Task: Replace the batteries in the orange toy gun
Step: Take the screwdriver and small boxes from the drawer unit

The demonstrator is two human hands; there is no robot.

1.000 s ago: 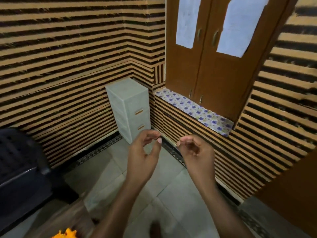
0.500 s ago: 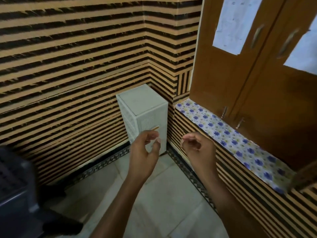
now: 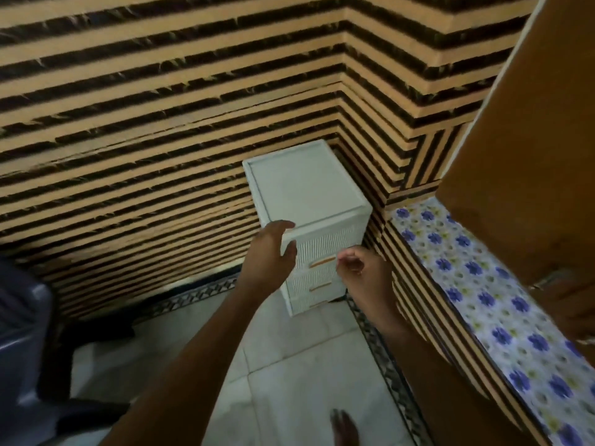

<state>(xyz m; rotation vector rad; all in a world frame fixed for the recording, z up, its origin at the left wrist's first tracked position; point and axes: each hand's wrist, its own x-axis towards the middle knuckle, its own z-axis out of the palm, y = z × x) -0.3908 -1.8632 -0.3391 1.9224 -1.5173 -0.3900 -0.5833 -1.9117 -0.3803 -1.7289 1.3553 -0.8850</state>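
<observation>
No orange toy gun and no batteries are in view. A white plastic drawer unit stands in the corner, with three drawers and orange handles. My left hand hovers at its top front left corner, fingers loosely curved and holding nothing. My right hand is in front of the top drawer, fingers curled in with the fingertips at the right end of the top drawer's handle. Nothing shows in that hand.
Striped walls meet behind the unit. To the right runs a ledge with a flowered liner under brown wooden cupboard doors. A dark chair stands at the left. My foot shows on the tiled floor.
I have moved closer to the corner, so the drawer unit looms larger. Both hands now sit right at its top front instead of in mid-air. The orange object at the bottom left has left view.
</observation>
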